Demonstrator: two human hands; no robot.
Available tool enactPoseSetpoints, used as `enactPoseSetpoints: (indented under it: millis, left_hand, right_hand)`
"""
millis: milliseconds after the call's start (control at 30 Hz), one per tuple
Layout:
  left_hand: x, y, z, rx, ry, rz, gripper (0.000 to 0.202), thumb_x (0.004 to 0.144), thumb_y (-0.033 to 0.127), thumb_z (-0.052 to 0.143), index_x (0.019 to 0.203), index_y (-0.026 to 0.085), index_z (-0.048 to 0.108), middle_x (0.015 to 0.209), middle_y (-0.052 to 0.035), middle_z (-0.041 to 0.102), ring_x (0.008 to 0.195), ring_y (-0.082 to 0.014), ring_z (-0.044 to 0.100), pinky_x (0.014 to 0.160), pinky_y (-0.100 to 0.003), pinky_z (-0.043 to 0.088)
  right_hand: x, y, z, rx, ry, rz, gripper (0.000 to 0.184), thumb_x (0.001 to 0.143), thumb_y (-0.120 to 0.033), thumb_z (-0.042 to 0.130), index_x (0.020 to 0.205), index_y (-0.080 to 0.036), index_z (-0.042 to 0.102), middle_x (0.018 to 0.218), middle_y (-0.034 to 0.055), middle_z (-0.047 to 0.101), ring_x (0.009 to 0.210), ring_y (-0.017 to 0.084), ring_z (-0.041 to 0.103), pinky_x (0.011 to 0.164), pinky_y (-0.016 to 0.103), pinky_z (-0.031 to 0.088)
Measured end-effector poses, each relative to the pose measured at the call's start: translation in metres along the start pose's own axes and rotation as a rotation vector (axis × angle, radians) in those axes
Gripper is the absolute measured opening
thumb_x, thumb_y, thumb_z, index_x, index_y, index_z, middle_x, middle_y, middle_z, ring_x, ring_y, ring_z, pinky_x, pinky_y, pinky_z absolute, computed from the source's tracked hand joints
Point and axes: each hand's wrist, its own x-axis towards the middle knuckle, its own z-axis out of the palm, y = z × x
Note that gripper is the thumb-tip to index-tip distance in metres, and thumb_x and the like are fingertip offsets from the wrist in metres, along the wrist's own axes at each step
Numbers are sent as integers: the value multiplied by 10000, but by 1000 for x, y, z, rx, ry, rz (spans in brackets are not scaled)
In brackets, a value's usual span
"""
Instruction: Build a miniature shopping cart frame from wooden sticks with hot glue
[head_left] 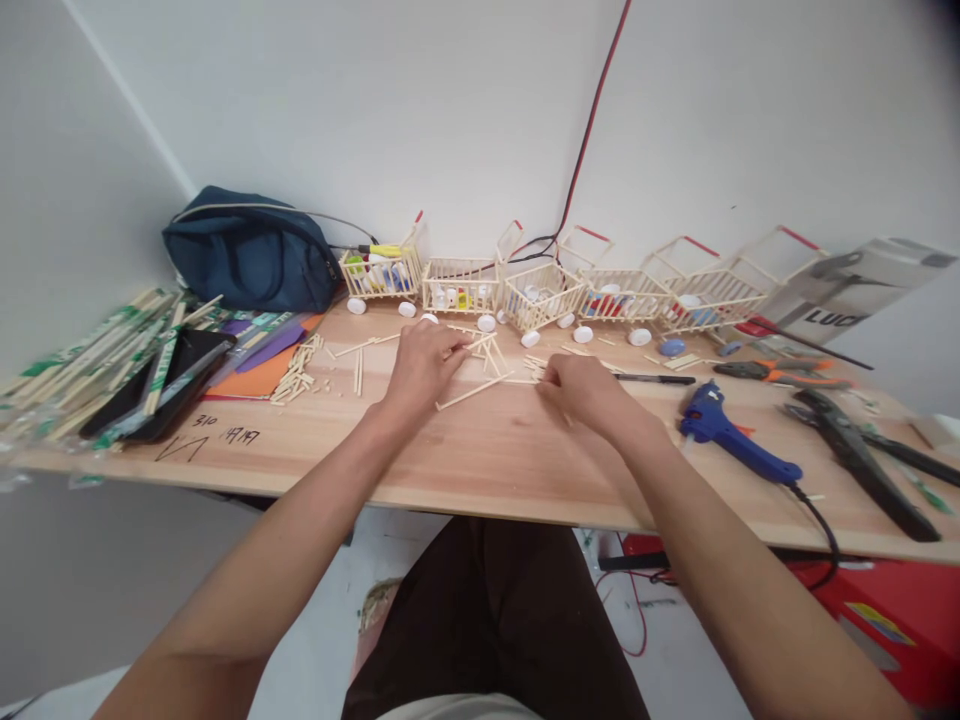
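Thumb and fingers of my left hand (426,362) are pinched at the end of a thin wooden stick (481,343), beside a small group of crossed sticks. My right hand (583,388) is closed at the right end of an angled stick piece (474,392), which lies low over the table between both hands. Its fingertips are partly hidden from above. Behind the hands stand several small stick-built shopping carts with white bottle-cap wheels; the middle cart (541,297) is nearest to both hands. Short loose sticks (358,371) lie left of my left hand.
A blue glue gun (739,437), pliers (780,374), cutters (862,460) and a black pen (656,379) lie at right. Wrapped chopsticks (97,345), a black phone-like slab (184,375), cut stick pieces (300,370) and a blue bag (251,250) are at left. A wall closes the back.
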Motion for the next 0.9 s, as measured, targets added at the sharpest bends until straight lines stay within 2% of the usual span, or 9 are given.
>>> enactPoseSetpoints:
  millis: [100,200,267,367,467,600,733,900]
  left_hand:
    - [0,1,2,-31,-7,-1,115,843,199,679,917,226,763,887,-37,768,881,-227,663,812,-376,456]
    - [0,1,5,-45,-26,11,98,823,172,694,872,223,760,880,-39,766,865,-221,669,807,-365,470]
    - [1,1,7,-56,-47,12,90,813,158,699,844,218,758,863,-41,766,843,-215,671,800,-359,479]
    - [1,1,11,-82,-69,15,101,819,151,681,822,217,757,859,-40,768,829,-209,674,800,-357,491]
    - [1,3,11,-92,-78,8,138,817,124,650,812,214,754,875,-39,771,843,-208,680,820,-357,495]
    - [0,6,9,-85,-95,-7,160,799,103,628,807,203,753,869,-41,768,850,-207,679,825,-350,491]
    - [0,8,8,-48,-111,-5,162,798,110,617,816,191,756,870,-55,764,850,-215,665,812,-353,479]
    - [0,6,9,-29,-114,7,171,814,119,599,822,194,752,881,-49,761,853,-208,653,807,-350,460]
  right_hand:
    - [-5,28,0,207,45,13,61,710,-153,626,680,-205,639,658,44,702,615,187,623,568,282,389]
    - [-8,50,-1,423,42,13,17,679,-231,647,675,-215,652,571,-5,665,528,162,579,529,272,379]
    - [-9,52,-2,611,6,-41,95,681,-309,648,667,-216,654,589,-4,668,536,155,570,528,269,391]
    - [-11,31,-2,798,-32,-128,180,688,-391,647,709,-213,669,645,5,681,562,148,559,544,266,399]
    - [-10,-3,3,731,-11,-174,154,709,-348,627,671,-201,652,589,-3,628,543,136,519,543,264,365]
    - [-7,-36,11,505,121,-128,112,729,-247,606,627,-202,617,597,0,619,577,143,520,590,273,355]
    - [-3,-47,15,350,175,-124,146,758,-248,578,615,-218,571,624,7,619,594,153,492,594,278,322]
    - [0,-50,17,285,169,-80,159,771,-256,579,617,-219,570,612,12,596,598,162,475,592,285,303]
